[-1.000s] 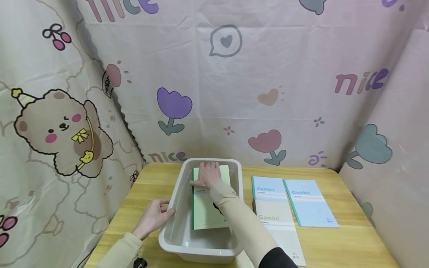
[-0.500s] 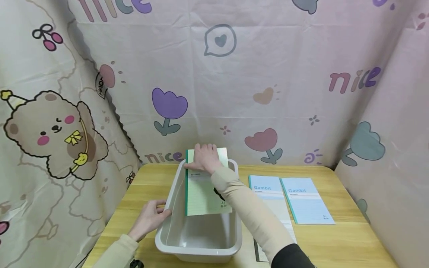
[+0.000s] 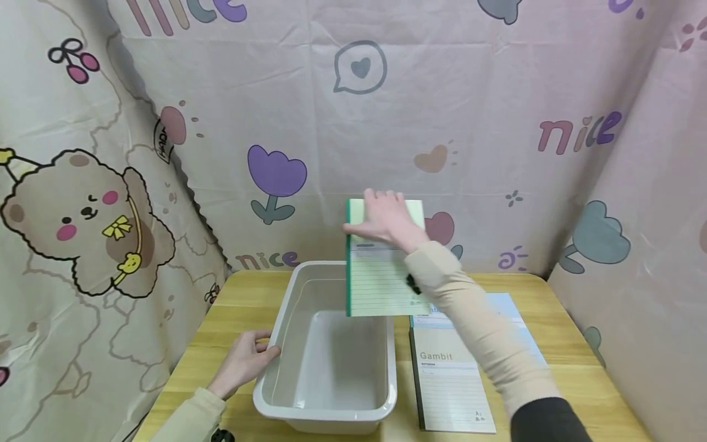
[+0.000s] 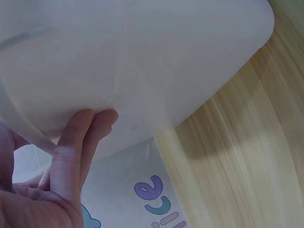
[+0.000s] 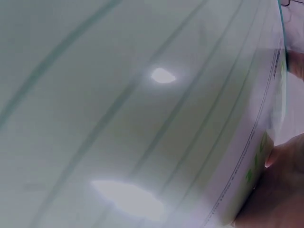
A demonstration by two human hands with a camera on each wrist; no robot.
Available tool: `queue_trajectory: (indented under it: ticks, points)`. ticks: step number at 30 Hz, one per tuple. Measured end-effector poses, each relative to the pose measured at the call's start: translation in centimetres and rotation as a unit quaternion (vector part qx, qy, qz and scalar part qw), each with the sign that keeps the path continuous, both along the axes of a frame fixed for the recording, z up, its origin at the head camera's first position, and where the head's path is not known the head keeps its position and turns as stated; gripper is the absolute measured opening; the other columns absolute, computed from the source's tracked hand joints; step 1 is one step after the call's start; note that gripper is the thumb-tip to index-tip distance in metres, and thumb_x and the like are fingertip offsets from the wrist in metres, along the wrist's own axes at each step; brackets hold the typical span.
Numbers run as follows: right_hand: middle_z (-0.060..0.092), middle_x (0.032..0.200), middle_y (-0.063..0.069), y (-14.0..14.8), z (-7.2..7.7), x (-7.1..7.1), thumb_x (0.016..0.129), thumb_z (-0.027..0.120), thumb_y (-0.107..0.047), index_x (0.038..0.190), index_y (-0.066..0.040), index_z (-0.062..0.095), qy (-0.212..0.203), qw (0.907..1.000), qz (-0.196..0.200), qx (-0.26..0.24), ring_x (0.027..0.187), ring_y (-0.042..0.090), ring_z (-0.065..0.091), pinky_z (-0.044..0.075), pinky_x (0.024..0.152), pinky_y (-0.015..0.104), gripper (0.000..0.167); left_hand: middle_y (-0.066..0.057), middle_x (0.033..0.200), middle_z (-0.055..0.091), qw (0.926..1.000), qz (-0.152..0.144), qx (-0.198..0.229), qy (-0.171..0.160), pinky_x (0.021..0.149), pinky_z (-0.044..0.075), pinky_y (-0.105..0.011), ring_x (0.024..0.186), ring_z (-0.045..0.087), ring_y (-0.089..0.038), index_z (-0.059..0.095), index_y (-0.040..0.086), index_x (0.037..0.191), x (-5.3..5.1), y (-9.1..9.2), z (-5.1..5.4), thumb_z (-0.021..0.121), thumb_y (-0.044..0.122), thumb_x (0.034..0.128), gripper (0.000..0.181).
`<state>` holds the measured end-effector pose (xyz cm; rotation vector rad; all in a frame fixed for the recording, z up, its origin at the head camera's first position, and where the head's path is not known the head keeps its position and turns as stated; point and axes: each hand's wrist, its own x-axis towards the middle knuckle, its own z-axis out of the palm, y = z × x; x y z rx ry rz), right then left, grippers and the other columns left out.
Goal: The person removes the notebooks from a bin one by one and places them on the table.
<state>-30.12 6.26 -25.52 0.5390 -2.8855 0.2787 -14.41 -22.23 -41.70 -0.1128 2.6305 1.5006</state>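
A green lined notebook (image 3: 381,288) with a dark green spine hangs above the bin's far right part, its lower edge overlapping the rim in view. My right hand (image 3: 389,221) grips it near the top, thumb at the spine side and fingers over the upper edge. The notebook's cover (image 5: 142,118) fills most of the right wrist view. A pale grey plastic bin (image 3: 326,410) stands on the table, and no other notebook shows inside it. My left hand (image 3: 243,365) pinches its left rim; in the left wrist view the fingers (image 4: 71,156) lie against the bin's outer wall (image 4: 190,57).
To the bin's right, a beige Gambit notebook (image 3: 453,387) overlaps a blue one (image 3: 436,321). A second blue notebook (image 3: 505,304) is partly behind my right sleeve. The wooden table (image 3: 585,393) ends at a patterned cloth (image 3: 359,123) at the back.
My right hand has lifted the green notebook up out of the bin and moved it rightward. The left hand has stayed at the bin's rim. The head view has shifted slightly.
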Motion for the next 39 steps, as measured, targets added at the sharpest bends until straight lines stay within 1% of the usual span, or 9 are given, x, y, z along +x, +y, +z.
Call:
queue_trajectory:
  ticks: [4, 7, 10, 14, 19, 24, 29, 34, 39]
  points:
    - [0.061, 0.106, 0.012, 5.1, -0.4, 0.5, 0.082, 0.063, -0.065, 0.112, -0.006, 0.051, 0.013, 0.9999, 0.006, 0.008, 0.104, 0.035, 0.055, 0.041, 0.095, 0.046, 0.067, -0.033, 0.107, 0.071, 1.0000, -0.003, -0.001, 0.002, 0.067, 0.066, -0.041, 0.086, 0.076, -0.036, 0.056, -0.016, 0.129, -0.1, 0.1, 0.0, 0.063, 0.000, 0.0885, 0.044]
    - [0.063, 0.107, 0.015, 9.3, -1.9, 1.1, 0.082, 0.066, -0.062, 0.111, -0.004, 0.051, 0.022, 0.9994, 0.010, 0.025, 0.104, 0.037, 0.055, 0.041, 0.095, 0.050, 0.066, -0.034, 0.107, 0.071, 1.0000, -0.006, 0.000, 0.004, 0.067, 0.066, -0.041, 0.087, 0.076, -0.036, 0.055, -0.017, 0.129, -0.1, 0.0, 0.0, 0.064, 0.000, 0.0884, 0.045]
    - [0.063, 0.105, 0.017, 13.4, -4.4, 1.7, 0.081, 0.069, -0.059, 0.109, -0.003, 0.051, 0.028, 0.9986, 0.013, 0.042, 0.102, 0.038, 0.054, 0.041, 0.091, 0.051, 0.065, -0.034, 0.107, 0.071, 1.0000, -0.003, 0.000, 0.004, 0.065, 0.066, -0.040, 0.086, 0.076, -0.036, 0.055, -0.017, 0.129, 0.0, -0.1, 0.1, 0.064, 0.000, 0.0884, 0.045]
    - [0.064, 0.102, 0.018, 18.5, -8.4, 2.7, 0.079, 0.072, -0.058, 0.107, -0.002, 0.053, 0.038, 0.9973, 0.008, 0.063, 0.099, 0.039, 0.055, 0.042, 0.085, 0.051, 0.066, -0.034, 0.107, 0.071, 1.0000, -0.005, -0.001, 0.001, 0.065, 0.066, -0.040, 0.086, 0.076, -0.035, 0.055, -0.015, 0.130, 0.0, -0.1, 0.1, 0.063, 0.001, 0.0892, 0.045]
    - [0.065, 0.108, 0.023, 23.1, -13.6, 4.1, 0.078, 0.073, -0.059, 0.113, 0.001, 0.054, 0.030, 0.9965, -0.007, 0.078, 0.105, 0.044, 0.058, 0.043, 0.090, 0.060, 0.072, -0.034, 0.108, 0.070, 1.0000, -0.006, 0.000, -0.003, 0.065, 0.066, -0.040, 0.087, 0.076, -0.035, 0.055, -0.015, 0.130, 0.0, -0.1, 0.0, 0.062, 0.001, 0.0899, 0.044]
    - [0.066, 0.110, 0.023, 25.8, -18.1, 5.3, 0.078, 0.074, -0.059, 0.111, -0.001, 0.054, 0.002, 0.9978, -0.028, 0.059, 0.105, 0.044, 0.058, 0.043, 0.092, 0.062, 0.070, -0.035, 0.110, 0.069, 1.0000, -0.004, 0.001, -0.006, 0.066, 0.066, -0.040, 0.088, 0.075, -0.036, 0.054, -0.015, 0.132, 0.0, -0.2, -0.1, 0.062, 0.001, 0.0909, 0.045]
    - [0.065, 0.118, 0.026, 26.8, -21.5, 6.4, 0.079, 0.073, -0.060, 0.115, 0.001, 0.056, -0.027, 0.9978, -0.043, 0.043, 0.111, 0.046, 0.057, 0.042, 0.098, 0.065, 0.073, -0.035, 0.111, 0.070, 1.0000, -0.002, -0.003, -0.007, 0.066, 0.066, -0.040, 0.088, 0.076, -0.036, 0.054, -0.015, 0.132, 0.0, -0.3, -0.2, 0.062, 0.002, 0.0912, 0.045]
    - [0.065, 0.114, 0.023, 27.0, -23.6, 7.3, 0.078, 0.075, -0.056, 0.115, 0.001, 0.056, -0.042, 0.9970, -0.054, 0.035, 0.108, 0.044, 0.058, 0.042, 0.095, 0.065, 0.071, -0.036, 0.111, 0.069, 1.0000, -0.002, -0.005, -0.004, 0.065, 0.066, -0.040, 0.088, 0.076, -0.037, 0.053, -0.017, 0.132, 0.0, -0.4, -0.2, 0.062, 0.002, 0.0912, 0.046]
    - [0.065, 0.113, 0.021, 27.1, -24.4, 7.4, 0.078, 0.076, -0.057, 0.115, 0.000, 0.056, -0.038, 0.9972, -0.055, 0.034, 0.108, 0.043, 0.058, 0.043, 0.096, 0.065, 0.071, -0.036, 0.111, 0.069, 1.0000, -0.002, -0.007, -0.006, 0.066, 0.066, -0.040, 0.087, 0.076, -0.037, 0.052, -0.017, 0.132, -0.1, -0.5, -0.1, 0.062, 0.003, 0.0913, 0.047]
